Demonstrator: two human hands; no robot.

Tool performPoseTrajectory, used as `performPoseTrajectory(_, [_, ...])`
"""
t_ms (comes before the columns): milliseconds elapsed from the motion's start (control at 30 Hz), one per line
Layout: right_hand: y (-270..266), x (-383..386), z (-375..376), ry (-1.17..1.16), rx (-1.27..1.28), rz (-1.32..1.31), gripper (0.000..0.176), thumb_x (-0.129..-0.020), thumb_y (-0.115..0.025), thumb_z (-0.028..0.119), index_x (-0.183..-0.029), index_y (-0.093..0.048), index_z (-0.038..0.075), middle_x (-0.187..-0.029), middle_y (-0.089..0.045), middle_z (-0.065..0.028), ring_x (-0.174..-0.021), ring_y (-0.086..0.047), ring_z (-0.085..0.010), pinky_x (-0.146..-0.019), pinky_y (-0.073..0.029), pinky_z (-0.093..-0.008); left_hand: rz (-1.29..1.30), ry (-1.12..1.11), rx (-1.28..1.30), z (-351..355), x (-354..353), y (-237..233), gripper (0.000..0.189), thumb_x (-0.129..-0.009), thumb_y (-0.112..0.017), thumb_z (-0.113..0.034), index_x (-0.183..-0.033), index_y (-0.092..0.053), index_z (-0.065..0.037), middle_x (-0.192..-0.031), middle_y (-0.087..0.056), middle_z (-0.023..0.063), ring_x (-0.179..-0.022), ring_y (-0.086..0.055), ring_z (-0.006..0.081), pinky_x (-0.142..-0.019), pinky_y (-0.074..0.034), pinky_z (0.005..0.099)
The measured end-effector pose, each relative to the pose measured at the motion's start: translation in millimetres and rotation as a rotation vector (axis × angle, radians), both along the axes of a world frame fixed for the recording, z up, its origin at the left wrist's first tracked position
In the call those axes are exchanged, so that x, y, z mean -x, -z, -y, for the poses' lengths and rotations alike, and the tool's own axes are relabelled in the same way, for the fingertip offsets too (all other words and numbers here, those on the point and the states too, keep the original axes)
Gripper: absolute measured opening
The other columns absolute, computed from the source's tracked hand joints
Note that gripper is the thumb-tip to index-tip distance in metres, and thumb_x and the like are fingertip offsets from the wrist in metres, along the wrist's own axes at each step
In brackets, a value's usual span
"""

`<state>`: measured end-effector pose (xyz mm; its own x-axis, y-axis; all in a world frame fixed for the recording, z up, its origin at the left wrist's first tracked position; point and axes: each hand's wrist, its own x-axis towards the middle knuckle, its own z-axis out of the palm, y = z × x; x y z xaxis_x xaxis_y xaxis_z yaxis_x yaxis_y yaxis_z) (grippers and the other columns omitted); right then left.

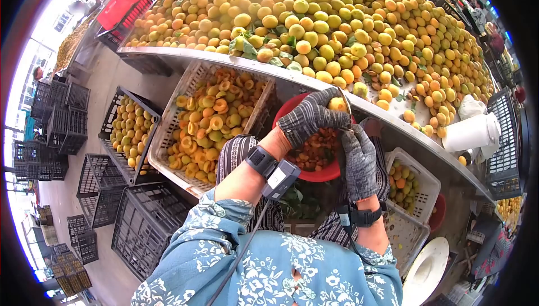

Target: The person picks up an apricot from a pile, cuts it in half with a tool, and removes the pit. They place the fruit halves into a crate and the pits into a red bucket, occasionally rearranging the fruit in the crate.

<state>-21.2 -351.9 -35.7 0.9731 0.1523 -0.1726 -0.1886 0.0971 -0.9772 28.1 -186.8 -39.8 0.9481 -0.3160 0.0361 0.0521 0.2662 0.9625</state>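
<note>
My left hand (307, 116), in a grey knit glove, is closed around a yellow apricot (337, 104) held over a red bowl (325, 173) of pits and fruit pieces. My right hand (359, 157), also gloved, grips a small knife whose blade (348, 104) rises against the apricot. Both hands hover just below the metal edge of a big table (185, 55) heaped with apricots (314, 20). A white crate (179, 98) of halved apricots sits to the left of the bowl.
A black crate (120, 95) of whole apricots stands left of the white one, with empty black crates (140, 222) on the floor. A small white crate (418, 177) with a few apricots is at right. A white jug (471, 131) rests on the table edge.
</note>
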Motion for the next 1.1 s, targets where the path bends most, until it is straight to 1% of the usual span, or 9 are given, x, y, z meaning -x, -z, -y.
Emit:
performPoseTrajectory(100, [7.6, -4.4, 0.7, -0.002, 0.013, -0.013, 0.015, -0.095, -0.054, 0.014, -0.101, -0.061, 0.003, -0.086, -0.057, 0.0040, -0.078, -0.048, -0.0043, -0.069, -0.041, -0.0200, 0.046, -0.028, -0.045, 6.3, 1.5, 5.9, 0.027, -0.082, -0.071, -0.019, -0.101, -0.059, -0.003, -0.089, -0.062, 0.0028, -0.081, -0.061, 0.0113, -0.076, -0.050, 0.0263])
performPoseTrajectory(167, [15.1, -2.9, -0.5, 0.030, -0.085, 0.001, 0.011, -0.094, -0.059, 0.020, -0.099, -0.062, 0.011, -0.073, -0.056, 0.0098, -0.056, -0.047, 0.0010, -0.046, -0.035, -0.0145, 0.006, -0.076, 0.023, 10.1, 4.9, 6.6, 0.026, -0.083, -0.069, -0.019, -0.101, -0.059, -0.003, -0.088, -0.062, 0.0019, -0.081, -0.060, 0.0106, -0.076, -0.050, 0.0250])
performPoseTrajectory(267, [23.1, 3.8, 0.2, 0.050, -0.013, 0.022, 0.013, -0.094, -0.058, 0.019, -0.100, -0.063, 0.009, -0.078, -0.058, 0.0085, -0.058, -0.047, 0.0010, -0.048, -0.036, -0.0141, -0.211, -0.070, 0.261, 9.8, 8.8, 1.0, 0.026, -0.085, -0.068, -0.019, -0.103, -0.060, -0.003, -0.090, -0.061, 0.0010, -0.083, -0.059, 0.0101, -0.077, -0.050, 0.0248])
performPoseTrajectory(333, [29.5, 3.5, -0.4, 0.058, 0.035, 0.062, 0.014, -0.094, -0.057, 0.019, -0.102, -0.063, 0.008, -0.079, -0.059, 0.0082, -0.059, -0.046, 0.0012, -0.049, -0.036, -0.0138, -0.203, -0.046, 0.262, 11.2, 7.7, 7.6, 0.025, -0.086, -0.066, -0.020, -0.104, -0.060, -0.004, -0.090, -0.061, 0.0007, -0.084, -0.058, 0.0097, -0.078, -0.049, 0.0245])
performPoseTrajectory(400, [30.0, -5.8, -1.6, 0.074, -0.032, 0.047, 0.020, -0.094, -0.055, 0.017, -0.103, -0.061, -0.001, -0.088, -0.059, 0.0020, -0.082, -0.050, -0.0059, -0.072, -0.043, -0.0216, -0.192, -0.017, 0.264, 15.2, 6.3, 10.8, 0.024, -0.087, -0.065, -0.020, -0.105, -0.061, -0.004, -0.090, -0.061, 0.0003, -0.085, -0.058, 0.0093, -0.080, -0.049, 0.0242])
performPoseTrajectory(733, [37.7, -2.1, -0.2, 0.036, -0.024, -0.142, 0.024, -0.095, -0.053, 0.013, -0.112, -0.060, -0.001, -0.090, -0.059, 0.0020, -0.082, -0.050, -0.0066, -0.074, -0.043, -0.0213, -0.259, -0.188, 0.393, 24.6, 5.4, 33.5, 0.027, -0.092, -0.060, -0.027, -0.107, -0.062, -0.005, -0.096, -0.064, 0.0010, -0.090, -0.059, 0.0108, -0.083, -0.048, 0.0256])
performPoseTrajectory(800, [29.2, -2.9, -10.2, 0.107, -0.182, -0.007, 0.024, -0.094, -0.053, 0.013, -0.113, -0.060, -0.001, -0.091, -0.058, 0.0015, -0.083, -0.050, -0.0060, -0.074, -0.042, -0.0206, -0.305, -0.202, 0.425, 26.8, 8.6, 25.3, 0.028, -0.092, -0.061, -0.027, -0.109, -0.061, -0.005, -0.097, -0.064, 0.0017, -0.090, -0.059, 0.0118, -0.082, -0.049, 0.0261])
performPoseTrajectory(900, [28.4, -10.5, -9.9, 0.120, -0.113, 0.016, 0.024, -0.094, -0.054, 0.012, -0.114, -0.059, 0.000, -0.090, -0.058, 0.0011, -0.083, -0.049, -0.0060, -0.074, -0.042, -0.0205, -0.446, -0.162, 0.505, 29.7, 16.0, 12.9, 0.030, -0.092, -0.061, -0.028, -0.112, -0.061, -0.005, -0.097, -0.064, 0.0029, -0.090, -0.060, 0.0136, -0.082, -0.050, 0.0270])
performPoseTrajectory(1100, [21.0, 0.1, -5.7, 0.101, -0.111, -0.139, 0.022, -0.094, -0.055, 0.013, -0.110, -0.060, -0.001, -0.091, -0.059, 0.0024, -0.082, -0.049, -0.0050, -0.071, -0.042, -0.0201, -0.246, -0.125, 0.439, 21.8, 8.5, 12.4, 0.031, -0.093, -0.058, -0.025, -0.115, -0.057, -0.003, -0.098, -0.062, 0.0059, -0.089, -0.061, 0.0163, -0.082, -0.050, 0.0285])
